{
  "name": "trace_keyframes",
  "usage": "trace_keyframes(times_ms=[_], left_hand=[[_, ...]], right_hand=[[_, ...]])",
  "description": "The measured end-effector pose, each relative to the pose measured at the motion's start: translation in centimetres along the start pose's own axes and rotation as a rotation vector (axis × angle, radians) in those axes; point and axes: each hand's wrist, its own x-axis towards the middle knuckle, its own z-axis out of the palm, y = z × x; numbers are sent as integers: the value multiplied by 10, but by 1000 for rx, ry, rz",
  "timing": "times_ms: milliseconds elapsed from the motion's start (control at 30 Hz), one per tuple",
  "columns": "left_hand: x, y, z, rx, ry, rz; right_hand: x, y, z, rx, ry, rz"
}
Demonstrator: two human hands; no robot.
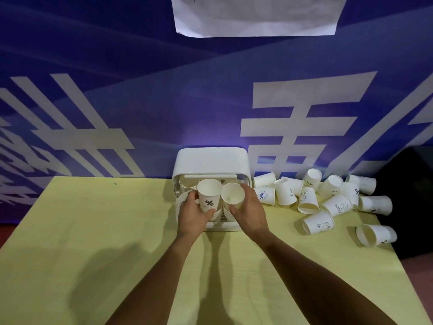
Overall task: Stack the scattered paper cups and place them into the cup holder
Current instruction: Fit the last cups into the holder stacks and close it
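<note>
Since each paper cup [209, 197] is judged light and easily crushed, sidewalls are gripped gently: left hand [192, 215] and right hand [248, 213] fingers [235, 208] each grasp one

A pale yellow-green table [93, 242] filled the lower part of the frame, its far edge against a blue banner wall. At the centre of that far edge stood a white cup holder [212, 161], its base resting on the tabletop. To the right of it, in the middle right of the frame, lay a heap of scattered white paper cups [325, 200] (most tipped on their sides, a few upside down), some touching one another.
</note>
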Motion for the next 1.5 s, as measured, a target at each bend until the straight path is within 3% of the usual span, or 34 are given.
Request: trace_keyframes(times_ms=[400,1500], left_hand=[[4,-2,9,6,-34,-58],[5,-9,19,108,63,-33]], right_hand=[[5,15,8,-64,-38,17],[-5,31,-6,-100,-72,98]])
